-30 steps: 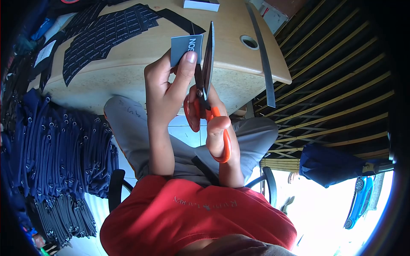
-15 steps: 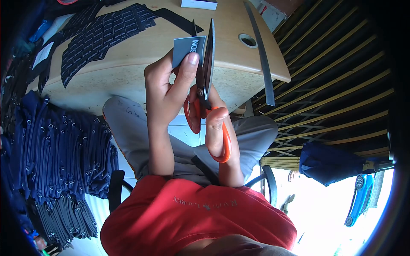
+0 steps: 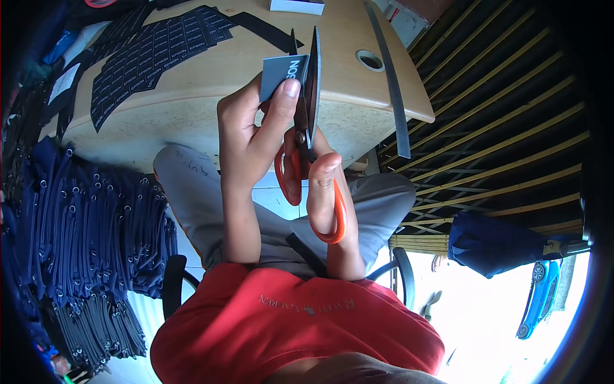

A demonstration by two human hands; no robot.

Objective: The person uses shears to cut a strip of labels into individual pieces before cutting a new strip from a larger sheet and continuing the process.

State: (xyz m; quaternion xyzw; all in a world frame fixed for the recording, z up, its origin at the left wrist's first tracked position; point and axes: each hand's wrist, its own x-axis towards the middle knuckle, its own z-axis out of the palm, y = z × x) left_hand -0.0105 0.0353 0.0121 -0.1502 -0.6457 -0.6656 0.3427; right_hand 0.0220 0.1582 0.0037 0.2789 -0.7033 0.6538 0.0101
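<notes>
Left hand (image 3: 246, 131) pinches grey printed label (image 3: 280, 67) between thumb and fingers, above wooden table (image 3: 211, 83) edge. Right hand (image 3: 323, 192) closed through orange-handled scissors (image 3: 307, 128); blades nearly closed against label's right edge.

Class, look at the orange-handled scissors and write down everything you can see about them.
The scissors have long dark metal blades and bright orange, plastic-looking loop handles, joined at a small pivot screw. They point away from the person, over the near edge of the wooden table. The blades are almost shut against the edge of a small blue-grey label. The right hand grips the handles; the left hand pinches the label.
</notes>
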